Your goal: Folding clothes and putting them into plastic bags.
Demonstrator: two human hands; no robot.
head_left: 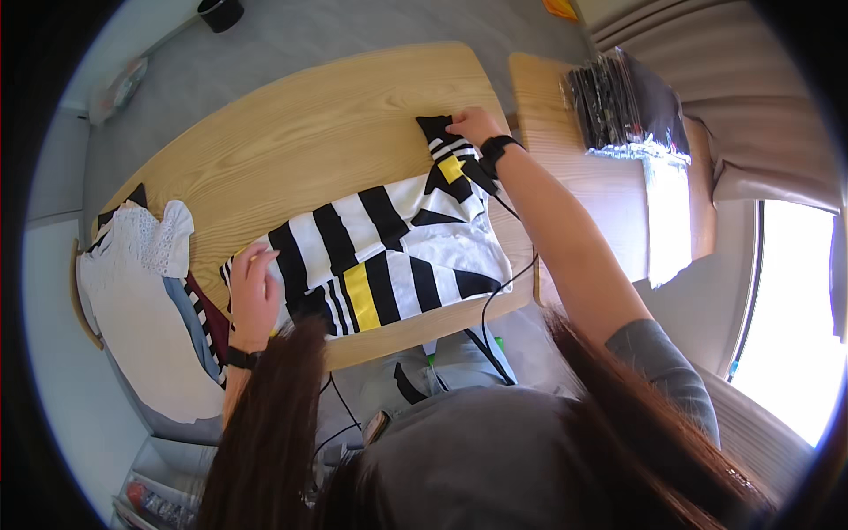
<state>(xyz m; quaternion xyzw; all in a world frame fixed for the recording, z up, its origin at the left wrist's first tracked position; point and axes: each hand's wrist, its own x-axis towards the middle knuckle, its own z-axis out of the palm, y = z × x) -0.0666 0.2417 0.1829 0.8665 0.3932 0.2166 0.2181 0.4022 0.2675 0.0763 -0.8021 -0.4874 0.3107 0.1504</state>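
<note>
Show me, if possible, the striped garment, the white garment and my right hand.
Striped garment (383, 217), head view: a black stripe on its body.
White garment (137, 296), head view: its plain body.
Right hand (477, 126), head view: back of the hand.

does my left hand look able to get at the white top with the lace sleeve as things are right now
Probably yes: the left hand is at the striped garment's left end, the white top lies just beyond, and nothing tall seems to block it.

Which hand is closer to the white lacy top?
The left hand. It's near the white lacy top, at the left end of the striped shirt; the right hand is farther right, holding the shirt's sleeve.
</note>
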